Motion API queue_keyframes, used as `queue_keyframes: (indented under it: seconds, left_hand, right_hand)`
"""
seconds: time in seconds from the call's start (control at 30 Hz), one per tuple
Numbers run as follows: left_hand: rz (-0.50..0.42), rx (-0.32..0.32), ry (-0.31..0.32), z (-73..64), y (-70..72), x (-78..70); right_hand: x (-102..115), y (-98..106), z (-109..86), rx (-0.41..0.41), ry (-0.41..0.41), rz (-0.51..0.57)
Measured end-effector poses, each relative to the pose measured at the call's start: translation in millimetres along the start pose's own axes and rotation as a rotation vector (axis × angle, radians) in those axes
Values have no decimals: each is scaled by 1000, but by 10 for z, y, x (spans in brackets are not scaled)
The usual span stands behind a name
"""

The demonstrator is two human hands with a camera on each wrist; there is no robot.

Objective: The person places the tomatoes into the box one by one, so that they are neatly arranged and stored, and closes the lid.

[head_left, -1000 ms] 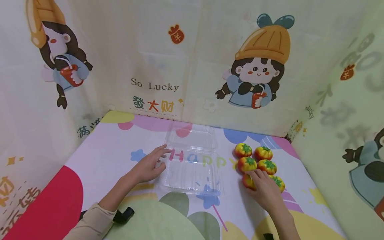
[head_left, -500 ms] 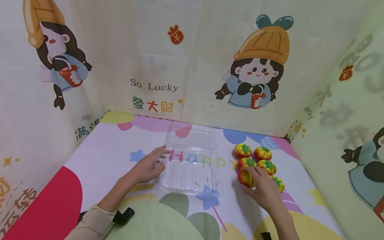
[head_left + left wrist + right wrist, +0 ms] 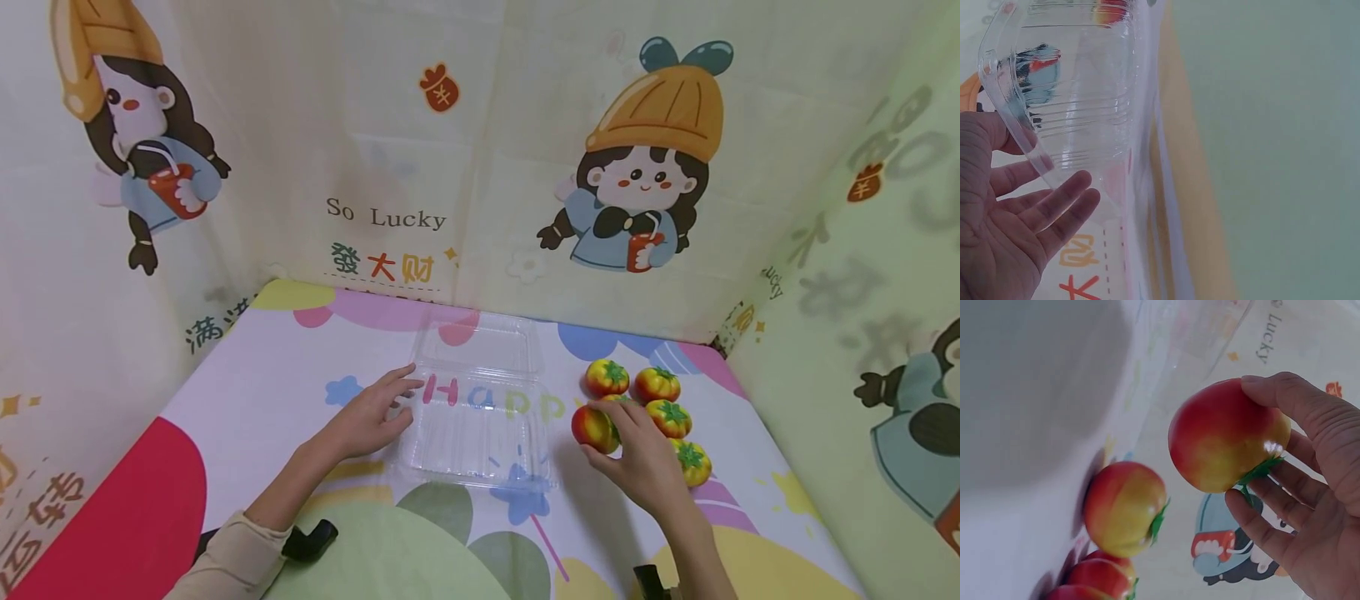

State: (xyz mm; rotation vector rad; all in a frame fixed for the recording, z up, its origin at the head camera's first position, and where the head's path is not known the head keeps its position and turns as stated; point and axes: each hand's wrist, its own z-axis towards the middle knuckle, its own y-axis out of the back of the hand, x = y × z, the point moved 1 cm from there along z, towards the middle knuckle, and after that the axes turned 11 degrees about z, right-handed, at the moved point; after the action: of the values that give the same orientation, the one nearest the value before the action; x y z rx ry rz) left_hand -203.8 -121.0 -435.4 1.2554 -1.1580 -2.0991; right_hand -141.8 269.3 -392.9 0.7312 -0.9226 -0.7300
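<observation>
My right hand (image 3: 637,454) pinches a red-and-yellow toy tomato (image 3: 594,429) between thumb and fingers, raised above the table. In the right wrist view the held tomato (image 3: 1222,437) is tilted, its green leafy top turned toward the fingers. The other tomatoes, such as the front right one (image 3: 692,463), stand in two columns beside this hand; one is partly hidden behind the held tomato. A clear plastic clamshell box (image 3: 480,442) lies unfolded on the table. At its left edge is my left hand (image 3: 373,414), fingers loosely extended around the box's rim in the left wrist view.
The box's lid half (image 3: 480,343) lies flat toward the back. Printed cloth walls (image 3: 495,167) enclose the table (image 3: 300,400) at the back and both sides. Black straps (image 3: 311,540) show at the wrists.
My right hand has lifted the front left tomato off the table and carried it up and leftward, toward the box. My left hand has stayed at the box's edge.
</observation>
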Motion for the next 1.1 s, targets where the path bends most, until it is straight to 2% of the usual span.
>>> queue_keyframes:
  seconds: [0.17,0.53,0.87,1.1]
  left_hand:
    - [2,-4,-23,12,-3,18]
    - [-32,-7,-40,42,-9,16]
    - [-40,-8,-48,31,-15,13]
    - [-53,-1,-40,11,-15,31]
  right_hand:
    - [95,-6,82,12,-23,11]
    - [313,-37,293,16,71,47]
    - [479,-171,435,29,73,104]
    - [529,-355,516,32,56,154]
